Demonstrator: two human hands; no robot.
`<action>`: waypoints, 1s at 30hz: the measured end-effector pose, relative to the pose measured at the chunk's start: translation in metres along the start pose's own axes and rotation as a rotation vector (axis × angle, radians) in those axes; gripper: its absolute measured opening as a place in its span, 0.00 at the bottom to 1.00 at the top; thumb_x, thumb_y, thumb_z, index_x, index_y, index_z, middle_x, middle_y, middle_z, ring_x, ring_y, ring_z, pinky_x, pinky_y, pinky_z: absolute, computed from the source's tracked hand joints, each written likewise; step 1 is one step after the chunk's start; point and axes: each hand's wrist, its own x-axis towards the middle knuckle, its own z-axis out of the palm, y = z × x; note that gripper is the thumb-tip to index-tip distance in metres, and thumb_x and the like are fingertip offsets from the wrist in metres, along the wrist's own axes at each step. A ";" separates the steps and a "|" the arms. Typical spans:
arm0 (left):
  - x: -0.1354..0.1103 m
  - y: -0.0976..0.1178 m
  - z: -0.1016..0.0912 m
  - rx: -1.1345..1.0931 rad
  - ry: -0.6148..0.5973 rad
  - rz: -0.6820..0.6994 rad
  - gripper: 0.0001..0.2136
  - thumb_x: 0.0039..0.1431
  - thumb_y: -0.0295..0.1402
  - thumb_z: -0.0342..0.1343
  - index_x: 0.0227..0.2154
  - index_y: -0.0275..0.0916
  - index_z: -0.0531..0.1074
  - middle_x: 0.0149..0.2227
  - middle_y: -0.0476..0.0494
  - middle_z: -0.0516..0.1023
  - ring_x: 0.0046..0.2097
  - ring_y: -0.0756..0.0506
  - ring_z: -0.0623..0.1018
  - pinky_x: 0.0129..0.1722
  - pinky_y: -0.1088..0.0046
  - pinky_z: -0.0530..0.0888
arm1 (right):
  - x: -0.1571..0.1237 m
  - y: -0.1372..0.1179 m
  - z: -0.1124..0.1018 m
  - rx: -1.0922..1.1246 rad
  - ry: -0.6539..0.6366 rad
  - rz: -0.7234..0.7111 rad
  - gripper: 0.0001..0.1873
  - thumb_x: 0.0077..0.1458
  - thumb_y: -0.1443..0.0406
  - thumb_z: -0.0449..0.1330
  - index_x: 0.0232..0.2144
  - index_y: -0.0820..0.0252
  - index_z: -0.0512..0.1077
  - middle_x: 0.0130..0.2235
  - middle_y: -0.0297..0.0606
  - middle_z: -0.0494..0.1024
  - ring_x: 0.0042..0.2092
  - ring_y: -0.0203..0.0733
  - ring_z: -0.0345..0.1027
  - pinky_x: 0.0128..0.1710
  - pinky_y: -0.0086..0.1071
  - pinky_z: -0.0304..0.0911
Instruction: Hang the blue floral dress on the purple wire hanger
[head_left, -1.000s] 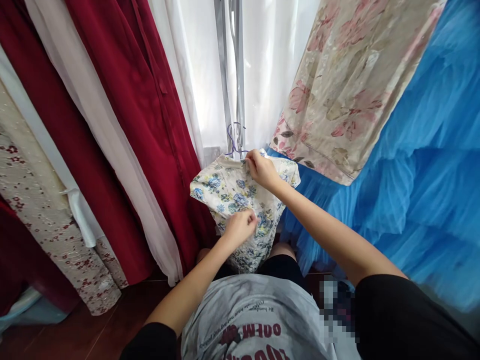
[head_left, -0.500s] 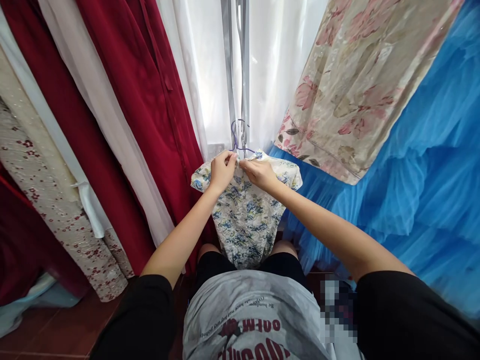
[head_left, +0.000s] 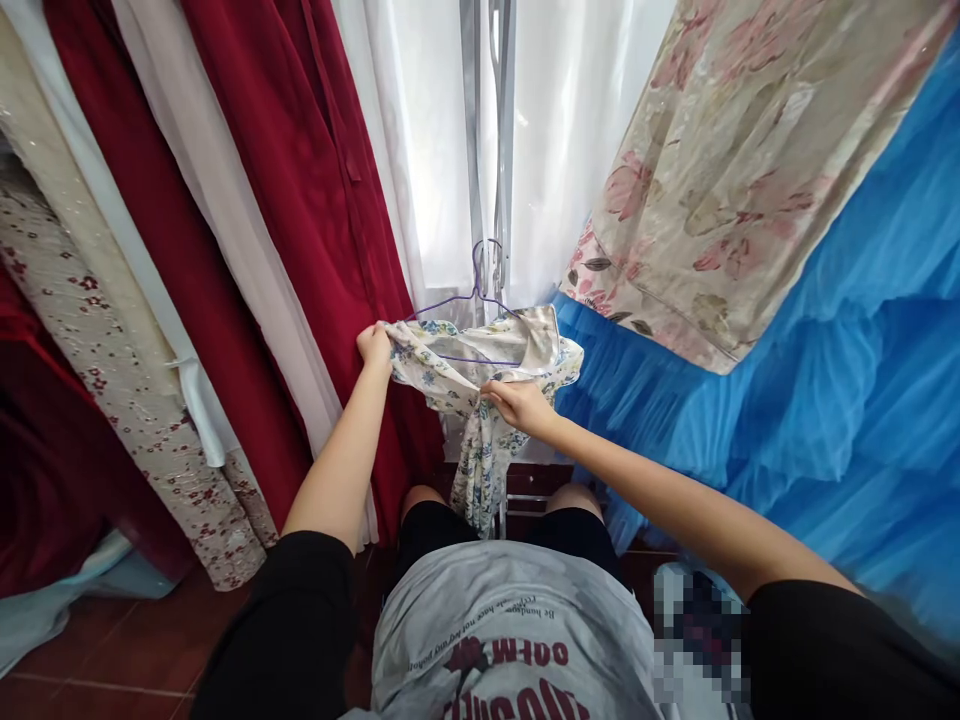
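A white garment with blue and yellow flowers (head_left: 484, 445) hangs in front of me on a purple wire hanger (head_left: 459, 298). Its neckline gapes, so the hanger's lower bar and the plain inner side show. My left hand (head_left: 375, 347) is closed on the garment's shoulder edge at the left. Near the middle, my right hand (head_left: 519, 405) pinches the front edge of the neckline and draws it toward me. Below that hand the cloth falls in a narrow, gathered bunch between my knees.
A grey metal rack (head_left: 471, 120) stands before a white curtain (head_left: 555, 180). Dark red gowns (head_left: 300, 150) hang at the left, beside a pale one with small red flowers (head_left: 112, 400). To the right hang a beige floral cloth (head_left: 712, 200) and a ruffled blue gown (head_left: 787, 430).
My left hand has moved left, from the collar to the shoulder. My right hand has come slightly nearer to me. The neckline has opened, uncovering the hanger, and the lower cloth has bunched up.
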 end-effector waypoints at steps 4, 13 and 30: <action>-0.024 -0.035 0.000 0.041 -0.061 -0.240 0.13 0.69 0.34 0.49 0.28 0.36 0.69 0.24 0.52 0.68 0.27 0.51 0.71 0.30 0.74 0.70 | -0.006 -0.003 0.007 0.037 -0.071 0.060 0.13 0.71 0.60 0.48 0.45 0.56 0.72 0.38 0.42 0.82 0.37 0.44 0.76 0.36 0.31 0.62; -0.119 -0.050 0.005 0.071 -0.770 -0.452 0.12 0.53 0.36 0.67 0.23 0.33 0.73 0.21 0.48 0.73 0.24 0.50 0.73 0.28 0.72 0.72 | -0.064 0.018 -0.009 0.027 -0.266 0.147 0.09 0.67 0.63 0.52 0.38 0.57 0.71 0.29 0.38 0.78 0.30 0.44 0.72 0.31 0.32 0.59; -0.227 0.037 0.038 -0.066 -1.311 0.202 0.26 0.68 0.57 0.41 0.50 0.42 0.72 0.44 0.39 0.77 0.46 0.41 0.76 0.48 0.63 0.74 | -0.032 -0.040 -0.104 1.448 -0.452 0.837 0.15 0.49 0.57 0.65 0.35 0.63 0.78 0.37 0.44 0.84 0.38 0.48 0.78 0.45 0.40 0.71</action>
